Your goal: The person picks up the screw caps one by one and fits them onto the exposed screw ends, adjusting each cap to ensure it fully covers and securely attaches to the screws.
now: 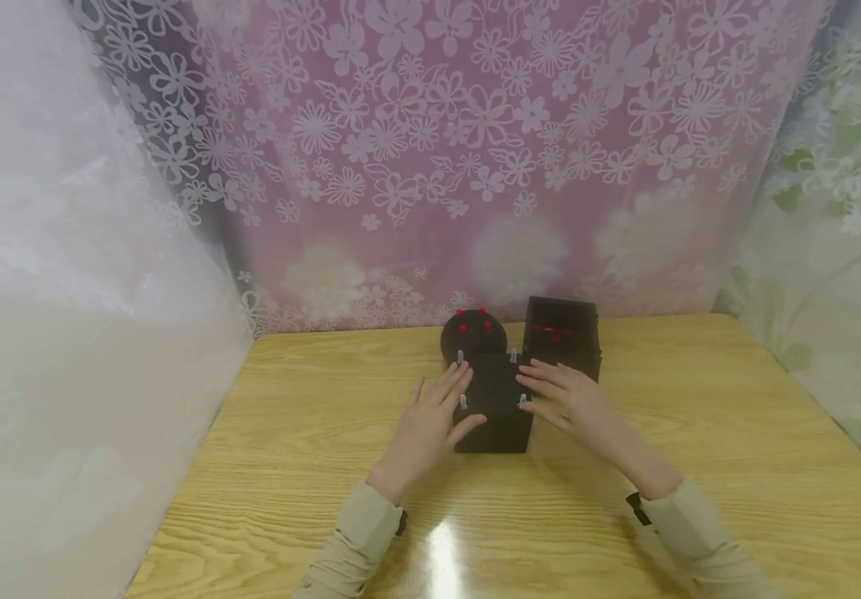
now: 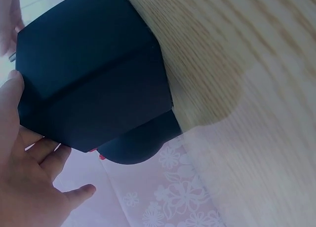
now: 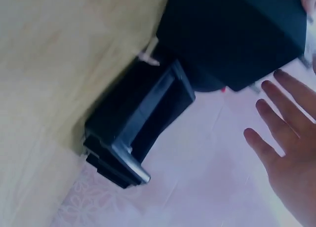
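Note:
A black box [image 1: 493,434] stands on the table with several small upright silvery pegs [image 1: 463,401] around its top corners. My left hand [image 1: 421,433] rests along the left of the top, fingers extended, its thumb over the front edge. At the right edge my right hand [image 1: 583,412] has its fingers spread and straight beside the pegs; whether they touch the box, I cannot tell. In the right wrist view a small pale peg-like piece [image 3: 149,56] shows blurred by the box's side.
Behind the box is a round black stand [image 1: 451,343] with several red pegs [image 1: 463,329] on top. An open black bin [image 1: 587,366] with red pieces inside stands at its right. The wooden table [image 1: 288,466] ends at a pink flowered curtain [image 1: 400,249].

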Tool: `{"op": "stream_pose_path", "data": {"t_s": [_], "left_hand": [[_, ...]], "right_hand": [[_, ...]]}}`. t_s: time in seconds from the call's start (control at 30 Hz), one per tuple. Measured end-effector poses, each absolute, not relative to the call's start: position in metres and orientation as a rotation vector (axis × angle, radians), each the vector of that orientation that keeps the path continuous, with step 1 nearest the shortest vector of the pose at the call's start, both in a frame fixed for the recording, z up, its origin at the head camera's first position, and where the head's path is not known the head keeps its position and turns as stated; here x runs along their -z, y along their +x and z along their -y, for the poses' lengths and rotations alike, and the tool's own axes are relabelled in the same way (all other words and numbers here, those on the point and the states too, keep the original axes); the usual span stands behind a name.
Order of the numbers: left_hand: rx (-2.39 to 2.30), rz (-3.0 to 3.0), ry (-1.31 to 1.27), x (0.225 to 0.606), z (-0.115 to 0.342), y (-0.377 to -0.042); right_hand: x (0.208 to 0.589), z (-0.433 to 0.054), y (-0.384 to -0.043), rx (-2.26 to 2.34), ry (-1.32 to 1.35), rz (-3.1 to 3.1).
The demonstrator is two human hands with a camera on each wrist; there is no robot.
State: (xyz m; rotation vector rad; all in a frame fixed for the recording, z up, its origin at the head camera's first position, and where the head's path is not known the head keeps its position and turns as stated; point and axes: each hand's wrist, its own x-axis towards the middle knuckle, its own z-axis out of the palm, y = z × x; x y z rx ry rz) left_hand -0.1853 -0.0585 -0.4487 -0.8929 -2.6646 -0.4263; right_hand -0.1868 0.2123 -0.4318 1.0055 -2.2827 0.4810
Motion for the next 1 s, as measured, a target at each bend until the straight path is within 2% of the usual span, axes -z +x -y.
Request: {"op": "stream_pose_path", "data": {"t_s": [0.23,0.47,0.73,1.0], "left_hand": [[0.456,2.680,-0.878,0.448,0.059,-0.185],[0.415,2.675,-0.884,0.450,0.059,-0.186],[0.359,2.651,-0.888,0.453,0.059,-0.188],[0.335,2.629,-0.887,0.454,0.061,-0.189]], "right_hand": [[0.406,-0.222,-0.219,-0.561,0.771,2.273],[0.395,-0.229,-0.267,-0.537,0.518,2.516],[0.404,-0.234,-0.310,-0.429,0.371,2.742],[0.425,-0.236,-0.333,-0.282,0.327,2.778]]}}
